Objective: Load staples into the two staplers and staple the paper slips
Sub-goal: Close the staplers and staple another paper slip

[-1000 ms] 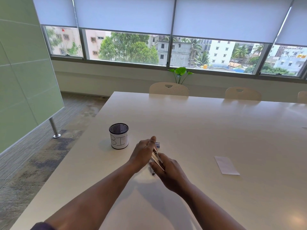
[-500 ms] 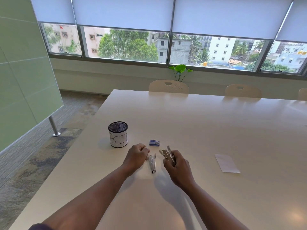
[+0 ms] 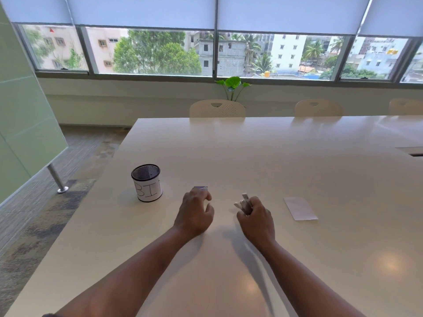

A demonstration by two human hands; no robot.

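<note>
Head view: long glossy white table [image 3: 263, 156].
Right hand [image 3: 257, 217], near centre, fingers curled round small silver metal stapler [image 3: 243, 202]; stapler tip sticks out toward 11 o'clock.
Left hand [image 3: 195, 212] at 9 o'clock of right hand, fingers spread, loosely bent, holding nothing; fingertips reach small purple staple box [image 3: 201, 188] at its 12 o'clock, contact unclear.
White paper slip [image 3: 300, 208] flat at 3 o'clock of right hand, apart.
Black mesh cup with white "BIN" label [image 3: 147, 182] at 10 o'clock of left hand.

Both bare forearms reached forward. The left hand [image 3: 194, 212] hovered with fingers loosely spread, apparently holding nothing; the right hand [image 3: 257, 219] curled its fingers in a grip.
</note>
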